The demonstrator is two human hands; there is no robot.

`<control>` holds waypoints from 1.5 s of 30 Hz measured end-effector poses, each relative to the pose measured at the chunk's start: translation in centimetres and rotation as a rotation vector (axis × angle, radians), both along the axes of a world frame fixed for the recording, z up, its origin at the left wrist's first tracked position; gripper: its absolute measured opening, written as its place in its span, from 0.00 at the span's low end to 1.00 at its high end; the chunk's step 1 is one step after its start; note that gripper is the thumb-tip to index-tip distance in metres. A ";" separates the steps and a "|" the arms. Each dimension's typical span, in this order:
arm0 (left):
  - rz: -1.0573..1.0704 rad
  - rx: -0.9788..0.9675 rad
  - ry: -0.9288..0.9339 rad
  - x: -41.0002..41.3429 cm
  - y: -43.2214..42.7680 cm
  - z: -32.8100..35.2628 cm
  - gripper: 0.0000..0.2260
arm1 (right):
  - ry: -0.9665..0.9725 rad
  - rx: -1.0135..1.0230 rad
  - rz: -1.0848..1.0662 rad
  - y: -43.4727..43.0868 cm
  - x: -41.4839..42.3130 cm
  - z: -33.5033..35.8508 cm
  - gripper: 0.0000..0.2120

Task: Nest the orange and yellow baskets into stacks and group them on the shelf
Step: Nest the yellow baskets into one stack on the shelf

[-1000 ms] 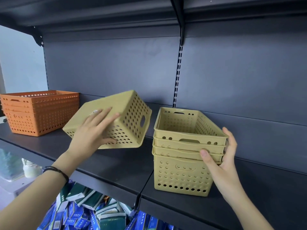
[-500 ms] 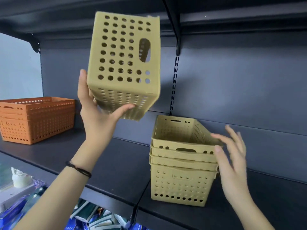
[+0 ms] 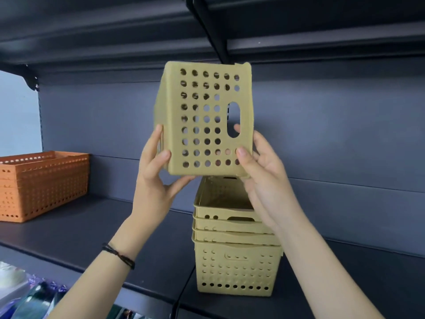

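A: What does the head view show up top?

B: A yellow basket (image 3: 204, 120) turned on its side, held in the air above the yellow stack (image 3: 234, 249). The left hand (image 3: 154, 180) clasps its lower left edge, thumb on the perforated face. The right hand (image 3: 264, 178) grips the lower right corner, one finger showing through the handle slot.

A: And the rest?

B: The stack stands on the dark shelf (image 3: 92, 229), right of centre. The orange stack (image 3: 41, 185) sits at the far left, well apart. A dark band (image 3: 119, 257) circles the left wrist.

Right hand (image 3: 264, 178) now on raised basket (image 3: 204, 118)
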State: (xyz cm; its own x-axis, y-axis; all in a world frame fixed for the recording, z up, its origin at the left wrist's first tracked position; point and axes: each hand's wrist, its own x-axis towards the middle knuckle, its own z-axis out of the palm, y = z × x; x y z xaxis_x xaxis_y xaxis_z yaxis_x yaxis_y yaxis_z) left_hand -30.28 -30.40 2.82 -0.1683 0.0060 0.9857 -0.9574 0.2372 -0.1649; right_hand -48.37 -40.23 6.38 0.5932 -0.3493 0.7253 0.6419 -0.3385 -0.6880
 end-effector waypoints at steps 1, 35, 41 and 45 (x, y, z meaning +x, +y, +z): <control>-0.023 0.039 -0.017 -0.1 0.2 0.0 0.35 | -0.012 -0.044 -0.014 -0.1 -0.2 0.3 0.18; -0.389 0.339 0.806 -6.5 -1.1 -1.0 0.29 | 0.012 0.006 -0.412 -5.1 -2.4 -2.3 0.33; -0.368 0.454 0.822 -5.0 -1.6 -1.8 0.26 | 0.091 -0.087 -0.401 -6.7 -1.8 -3.1 0.33; -0.358 0.440 0.810 -4.6 -1.3 -3.3 0.30 | 0.101 -0.058 -0.393 -7.1 -2.4 -4.8 0.31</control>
